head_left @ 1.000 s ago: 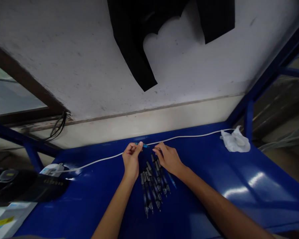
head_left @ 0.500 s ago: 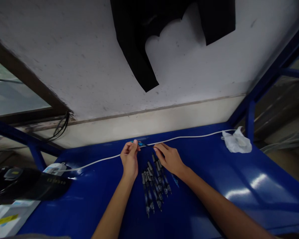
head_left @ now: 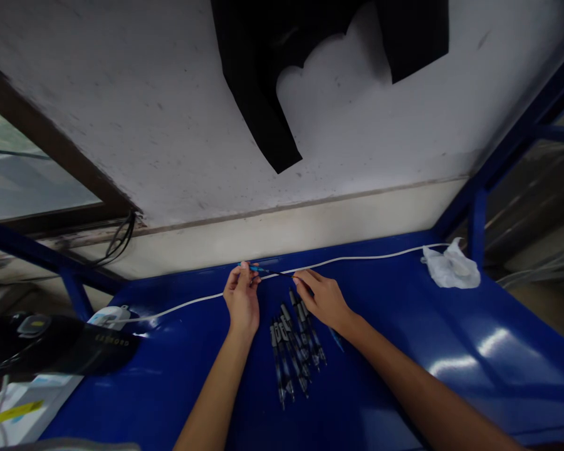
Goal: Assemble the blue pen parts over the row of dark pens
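Observation:
My left hand (head_left: 242, 299) pinches a blue pen barrel (head_left: 256, 269) between thumb and fingers. A thin dark refill (head_left: 280, 274) runs from the barrel's right end to my right hand (head_left: 320, 295), whose thumb and forefinger close on its far end. Several grey and clear pens (head_left: 291, 351) lie in a loose bunch on the blue table (head_left: 188, 369), below and between the hands. Another blue pen (head_left: 336, 339) lies right of the bunch, close to my right forearm.
A white cable (head_left: 366, 257) crosses the table's back. White crumpled plastic (head_left: 451, 266) lies at the right rear. A black appliance (head_left: 66, 344) and white box (head_left: 31, 407) are at left. Black clothing (head_left: 258, 81) hangs on the wall. Blue frame posts stand either side.
My left hand has turned slightly and its fingers have shifted on the blue barrel, showing more of it. The view has moved a little. The right hand still pinches the refill's end.

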Demonstrator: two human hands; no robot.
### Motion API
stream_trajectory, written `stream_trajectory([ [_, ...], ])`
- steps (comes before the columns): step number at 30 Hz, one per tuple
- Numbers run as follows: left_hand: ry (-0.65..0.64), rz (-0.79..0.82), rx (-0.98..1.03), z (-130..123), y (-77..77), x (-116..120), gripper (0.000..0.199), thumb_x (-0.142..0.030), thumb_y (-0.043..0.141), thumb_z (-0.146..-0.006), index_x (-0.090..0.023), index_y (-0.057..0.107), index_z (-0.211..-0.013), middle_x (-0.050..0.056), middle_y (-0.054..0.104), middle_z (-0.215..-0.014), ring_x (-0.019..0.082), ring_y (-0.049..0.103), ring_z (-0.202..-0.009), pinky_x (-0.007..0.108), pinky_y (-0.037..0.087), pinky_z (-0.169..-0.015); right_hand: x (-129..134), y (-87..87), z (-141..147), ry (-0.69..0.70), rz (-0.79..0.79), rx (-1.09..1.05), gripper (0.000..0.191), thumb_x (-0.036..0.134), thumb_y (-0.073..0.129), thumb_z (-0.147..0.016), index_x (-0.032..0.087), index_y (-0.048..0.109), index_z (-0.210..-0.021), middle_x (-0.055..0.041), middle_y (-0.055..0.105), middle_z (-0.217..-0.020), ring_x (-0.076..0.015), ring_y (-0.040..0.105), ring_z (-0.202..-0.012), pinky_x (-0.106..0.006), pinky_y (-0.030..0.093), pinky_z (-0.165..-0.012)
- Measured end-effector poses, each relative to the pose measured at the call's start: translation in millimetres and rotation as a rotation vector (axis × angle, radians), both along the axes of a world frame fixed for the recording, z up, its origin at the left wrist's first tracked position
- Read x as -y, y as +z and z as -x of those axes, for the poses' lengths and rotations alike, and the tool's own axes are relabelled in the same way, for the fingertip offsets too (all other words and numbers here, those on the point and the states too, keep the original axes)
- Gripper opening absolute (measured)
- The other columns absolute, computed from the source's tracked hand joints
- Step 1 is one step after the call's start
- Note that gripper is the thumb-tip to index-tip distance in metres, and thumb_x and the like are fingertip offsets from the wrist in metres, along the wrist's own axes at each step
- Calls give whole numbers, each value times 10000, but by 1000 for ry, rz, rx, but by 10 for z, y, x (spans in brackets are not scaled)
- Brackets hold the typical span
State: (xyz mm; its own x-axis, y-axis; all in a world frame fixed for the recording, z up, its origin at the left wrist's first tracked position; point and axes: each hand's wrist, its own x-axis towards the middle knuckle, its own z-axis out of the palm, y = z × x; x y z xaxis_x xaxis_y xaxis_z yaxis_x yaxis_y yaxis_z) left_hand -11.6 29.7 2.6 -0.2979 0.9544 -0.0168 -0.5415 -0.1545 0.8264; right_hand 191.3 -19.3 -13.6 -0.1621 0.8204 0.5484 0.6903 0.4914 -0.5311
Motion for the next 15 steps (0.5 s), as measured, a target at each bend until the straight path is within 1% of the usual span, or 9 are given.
stream_trajectory([
  [3,-29,-18,-31,-23,0,13,438,-481,1018,-754,-182,726,-885,38,790,-973,108,675,-784,226,532,-715,-2,-3,-1,-3,1,4,251,314,443,-1173,257,684,-1215,-57,806,-1087,-196,769,-849,-304,535,-721],
  [7,-109,-42,-76,-76,9,45,426,-472,1012,-768,-195,718,-903,44,810,-977,123,703,-789,233,546,-726,-2,-10,-4,-11,4,2,259,329,435,-1179,260,678,-1233,-57,808,-1090,-204,780,-870,-311,553,-745],
  [9,-154,-63,-132,-103,5,67,408,-473,998,-791,-197,721,-908,51,823,-984,134,723,-795,242,553,-745,-1,-9,-6,-4,9,-2,263,332,431,-1182,260,676,-1243,-60,809,-1108,-209,787,-892,-318,566,-761],
  [13,-300,-94,-297,-154,-26,120,368,-456,953,-856,-198,785,-1057,84,847,-1049,188,783,-905,278,580,-818,4,-7,-9,12,29,-13,263,337,428,-1186,265,668,-1264,-64,809,-1168,-229,803,-972,-338,593,-813],
  [15,-357,-99,-336,-181,-44,144,379,-425,957,-856,-202,792,-1113,89,853,-1057,208,797,-955,291,589,-851,6,-16,-12,33,41,-34,259,342,423,-1189,271,647,-1300,-68,806,-1234,-234,807,-1048,-343,602,-856],
])
